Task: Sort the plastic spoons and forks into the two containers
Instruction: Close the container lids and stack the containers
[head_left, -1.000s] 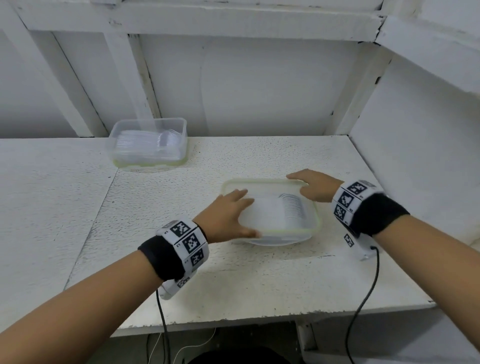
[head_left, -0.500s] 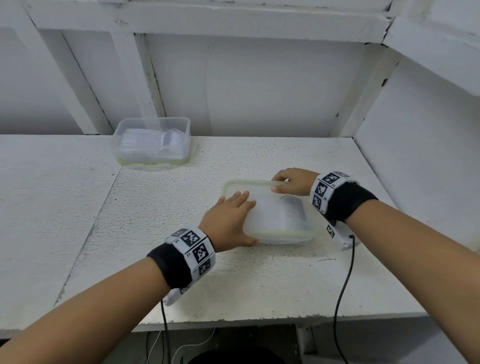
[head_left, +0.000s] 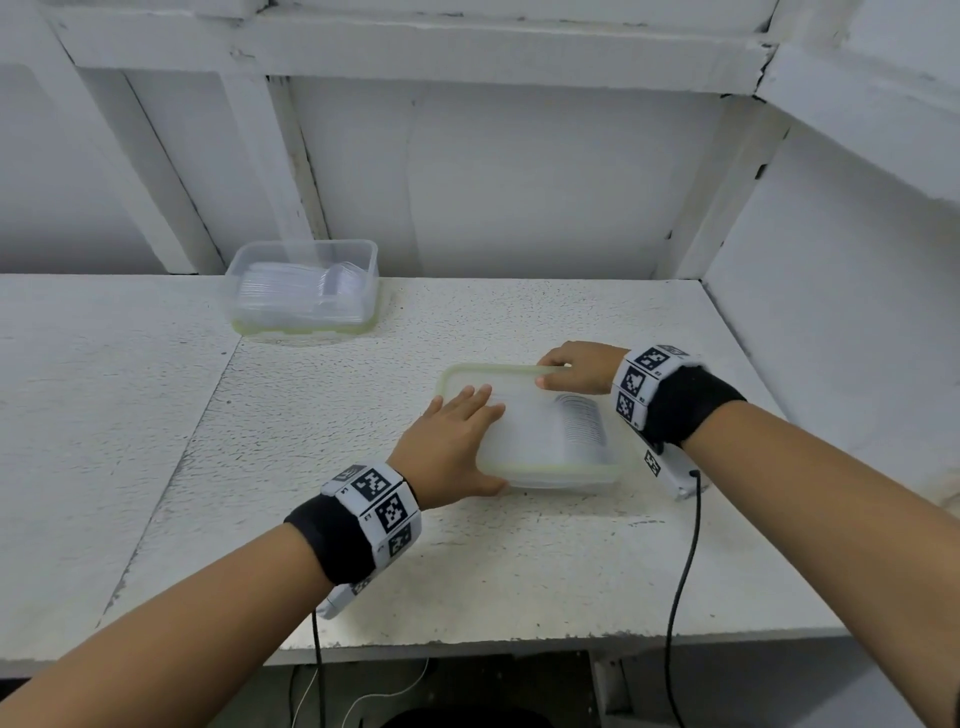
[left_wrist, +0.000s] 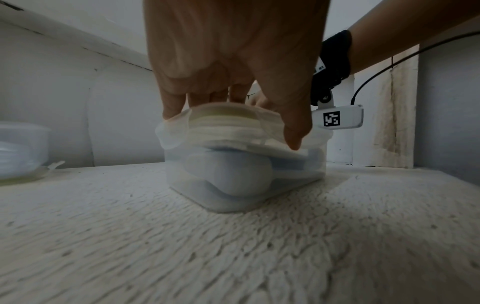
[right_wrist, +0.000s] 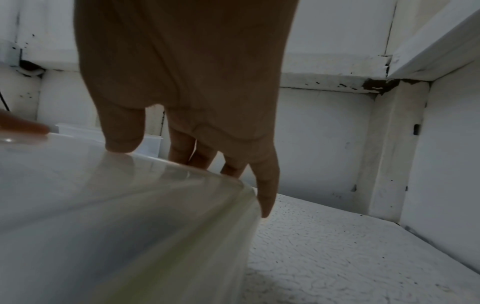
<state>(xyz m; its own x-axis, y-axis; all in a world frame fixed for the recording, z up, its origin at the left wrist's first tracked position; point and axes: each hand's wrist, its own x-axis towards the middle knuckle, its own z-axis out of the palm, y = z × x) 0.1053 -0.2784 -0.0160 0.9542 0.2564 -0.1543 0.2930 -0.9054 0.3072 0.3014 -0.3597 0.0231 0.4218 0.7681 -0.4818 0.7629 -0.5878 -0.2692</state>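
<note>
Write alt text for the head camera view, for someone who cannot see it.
Two hands press a lid onto a clear container of plastic cutlery on a white table: the left hand flat on top, the right hand at the far edge. A second container of cutlery sits at the back left.

The right hand (right_wrist: 182, 72) reaches down over the lid (right_wrist: 116, 205) of a translucent container — thumb (right_wrist: 122, 135) pressed on the lid's top, the other fingers (right_wrist: 265, 185) curling down past its far rounded edge. Beyond that edge lies the rough white tabletop (right_wrist: 350, 246). A fingertip (right_wrist: 23, 125) rests on the lid at the far left.
</note>
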